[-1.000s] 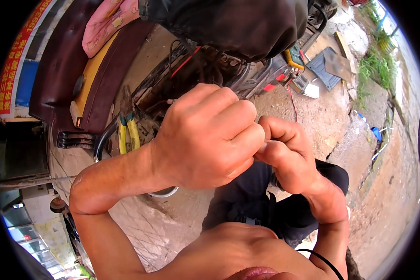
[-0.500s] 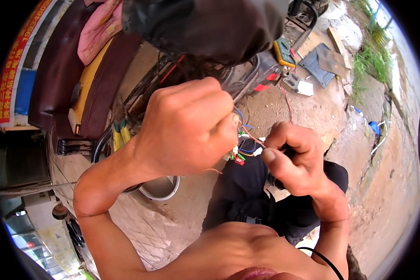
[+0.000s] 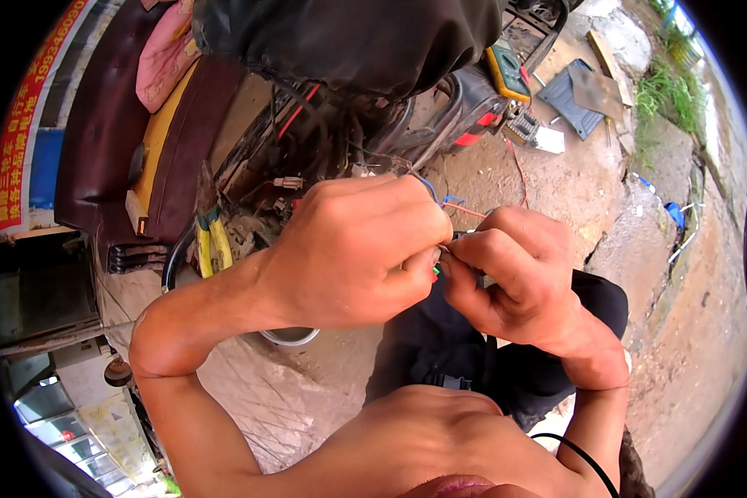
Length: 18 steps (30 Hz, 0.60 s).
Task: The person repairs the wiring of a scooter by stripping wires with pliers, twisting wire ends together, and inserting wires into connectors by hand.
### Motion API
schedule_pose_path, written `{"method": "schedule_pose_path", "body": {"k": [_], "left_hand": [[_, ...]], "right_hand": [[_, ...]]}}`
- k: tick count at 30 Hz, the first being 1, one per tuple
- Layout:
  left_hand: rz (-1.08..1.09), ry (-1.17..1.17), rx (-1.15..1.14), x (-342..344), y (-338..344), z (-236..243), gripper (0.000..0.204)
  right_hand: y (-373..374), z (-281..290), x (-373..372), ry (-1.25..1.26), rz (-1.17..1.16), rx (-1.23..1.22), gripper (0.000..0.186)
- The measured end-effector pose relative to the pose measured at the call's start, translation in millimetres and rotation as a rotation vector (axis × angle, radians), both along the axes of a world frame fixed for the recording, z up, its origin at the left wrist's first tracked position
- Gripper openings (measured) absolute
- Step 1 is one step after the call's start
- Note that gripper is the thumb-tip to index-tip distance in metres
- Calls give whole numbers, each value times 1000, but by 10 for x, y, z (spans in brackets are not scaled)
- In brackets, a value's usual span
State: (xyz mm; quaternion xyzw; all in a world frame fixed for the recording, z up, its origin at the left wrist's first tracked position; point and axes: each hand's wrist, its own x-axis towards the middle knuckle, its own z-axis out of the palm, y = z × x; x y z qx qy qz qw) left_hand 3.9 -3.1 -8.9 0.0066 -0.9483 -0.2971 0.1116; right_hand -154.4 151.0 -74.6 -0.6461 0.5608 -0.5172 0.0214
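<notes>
The left hand and right hand meet fingertip to fingertip, both pinching thin wires between them. Yellow-handled pliers lie just beyond the left hand; a yellow multimeter sits farther off

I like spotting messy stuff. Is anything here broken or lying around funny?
Yes. Loose wires hang bare out of the opened-up vehicle instead of being tucked away. Both hands pinch some of them together. Yellow-handled pliers are stuck among the parts, and a yellow meter and flat scraps lie on the dirt ground.
</notes>
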Motion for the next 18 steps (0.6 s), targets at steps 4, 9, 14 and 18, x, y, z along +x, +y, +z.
{"method": "schedule_pose_path", "body": {"k": [4, 9, 14, 18], "left_hand": [[26, 65, 8, 25, 13, -79, 22], [-19, 104, -66, 22, 7, -37, 15], [117, 100, -248, 95, -388, 183, 5], [79, 138, -90, 33, -233, 163, 10]], "right_hand": [[-56, -28, 48, 60, 1, -45, 22], [-87, 0, 74, 47, 48, -41, 24], [22, 91, -60, -69, 140, -15, 23], [5, -13, -115, -242, 106, 111, 15]]}}
